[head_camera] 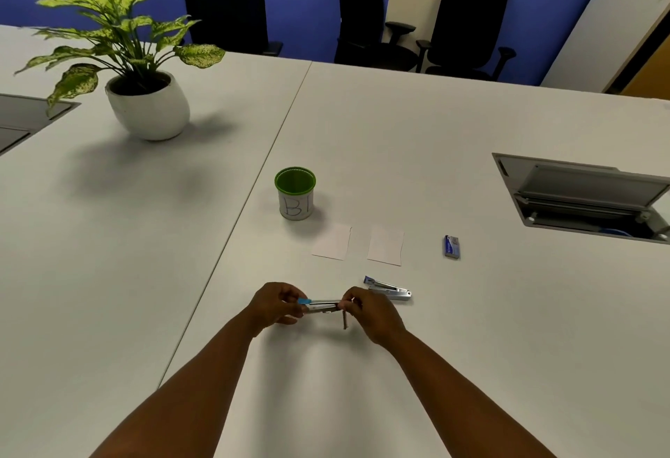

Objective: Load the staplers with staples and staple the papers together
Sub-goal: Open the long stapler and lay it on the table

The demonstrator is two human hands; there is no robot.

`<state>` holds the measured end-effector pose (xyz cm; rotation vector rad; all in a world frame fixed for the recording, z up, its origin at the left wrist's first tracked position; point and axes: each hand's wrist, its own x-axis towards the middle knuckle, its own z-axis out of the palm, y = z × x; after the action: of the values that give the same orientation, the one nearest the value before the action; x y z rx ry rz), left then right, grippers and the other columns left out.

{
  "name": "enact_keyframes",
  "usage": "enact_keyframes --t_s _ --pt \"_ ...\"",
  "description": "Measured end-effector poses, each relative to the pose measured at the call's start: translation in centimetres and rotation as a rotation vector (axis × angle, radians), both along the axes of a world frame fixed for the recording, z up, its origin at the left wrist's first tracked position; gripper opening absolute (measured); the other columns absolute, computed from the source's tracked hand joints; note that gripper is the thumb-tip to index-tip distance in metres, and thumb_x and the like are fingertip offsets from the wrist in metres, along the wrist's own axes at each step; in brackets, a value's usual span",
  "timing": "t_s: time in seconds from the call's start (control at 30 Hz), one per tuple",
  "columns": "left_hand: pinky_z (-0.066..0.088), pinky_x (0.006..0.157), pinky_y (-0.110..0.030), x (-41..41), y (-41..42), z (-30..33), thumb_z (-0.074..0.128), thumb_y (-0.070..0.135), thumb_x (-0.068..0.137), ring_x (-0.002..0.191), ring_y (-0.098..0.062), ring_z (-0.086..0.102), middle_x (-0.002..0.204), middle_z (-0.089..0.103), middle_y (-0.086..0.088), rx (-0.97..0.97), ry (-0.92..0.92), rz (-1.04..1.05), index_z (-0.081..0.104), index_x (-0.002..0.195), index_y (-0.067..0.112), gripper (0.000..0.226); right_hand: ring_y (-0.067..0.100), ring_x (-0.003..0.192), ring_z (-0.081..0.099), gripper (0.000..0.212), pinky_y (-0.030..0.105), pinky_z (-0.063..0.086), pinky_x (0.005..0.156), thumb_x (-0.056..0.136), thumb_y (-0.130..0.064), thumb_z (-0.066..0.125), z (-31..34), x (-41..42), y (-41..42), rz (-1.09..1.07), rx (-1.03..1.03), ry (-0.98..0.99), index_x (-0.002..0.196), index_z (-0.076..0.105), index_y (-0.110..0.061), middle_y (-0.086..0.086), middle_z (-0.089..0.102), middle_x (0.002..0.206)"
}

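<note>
Gripping one stapler (322, 305) between them, left hand (273, 303) and right hand (369, 311) each hold an end.

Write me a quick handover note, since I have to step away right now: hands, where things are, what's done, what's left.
Left hand and right hand both grip one stapler above the table, a thin metal strip hanging at its right end.
Second stapler lies just right of the hands.
Two papers lie apart, unstapled, near the green-rimmed cup.
Staple box sits further right.
Left: finish loading, stack papers, staple.
</note>
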<state>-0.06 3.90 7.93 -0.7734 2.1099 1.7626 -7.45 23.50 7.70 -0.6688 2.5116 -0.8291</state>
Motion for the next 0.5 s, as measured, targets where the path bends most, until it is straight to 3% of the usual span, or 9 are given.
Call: enact_keyframes --t_s 0.1,0.23,0.3,0.4,0.5 --pt "0.050 0.048 -0.015 -0.1 0.0 -0.8 0.072 -0.004 0.071 0.063 -0.013 0.059 0.082 0.063 -0.007 -0.116 -0.015 -0.029 0.067 0.081 0.012 0.020 0.012 0.078 0.046 0.027 0.017 0.028 0.055 0.092 -0.037 0.049 -0.1 0.0 -0.1 0.078 0.032 0.113 0.101 0.063 -0.015 -0.005 0.049 0.078" --pt "0.050 0.050 -0.015 -0.4 0.1 -1.2 0.076 0.004 0.069 0.068 -0.012 0.057 0.082 0.063 -0.001 -0.217 0.003 -0.078 0.065 0.074 0.021 0.021 0.013 0.082 0.053 0.031 0.025 0.038 0.069 0.092 -0.041 0.046 -0.1 0.0 0.1 0.159 0.069 0.331 0.098 0.064 -0.017 -0.002 0.059 0.084" --pt "0.051 0.053 -0.016 -0.5 0.1 -1.4 0.078 0.005 0.068 0.069 -0.010 0.057 0.082 0.062 0.002 -0.250 0.009 -0.100 0.063 0.073 0.022 0.023 0.012 0.068 0.060 0.032 0.026 0.047 0.058 0.086 -0.045 0.046 -0.2 0.1 0.0 0.173 0.072 0.472 0.083 0.067 -0.021 -0.005 0.064 0.072" --pt "0.051 0.053 -0.015 -0.5 0.2 -1.4 0.078 0.006 0.068 0.069 -0.009 0.057 0.080 0.062 0.004 -0.275 0.021 -0.121 0.063 0.072 0.023 0.023 0.010 0.058 0.060 0.037 0.022 0.047 0.050 0.082 -0.048 0.039 -0.3 0.0 0.1 0.200 0.103 0.500 0.074 0.067 -0.025 -0.008 0.064 0.063" --pt "0.050 0.052 -0.016 -0.7 -0.1 -1.0 0.075 0.007 0.071 0.069 -0.010 0.058 0.081 0.065 0.003 -0.257 0.045 -0.087 0.067 0.072 0.026 0.021 0.018 0.081 0.059 0.038 0.024 0.036 0.066 0.091 -0.045 0.042 0.1 -0.1 0.4 0.132 0.021 0.371 0.091 0.068 -0.017 0.003 0.067 0.084"
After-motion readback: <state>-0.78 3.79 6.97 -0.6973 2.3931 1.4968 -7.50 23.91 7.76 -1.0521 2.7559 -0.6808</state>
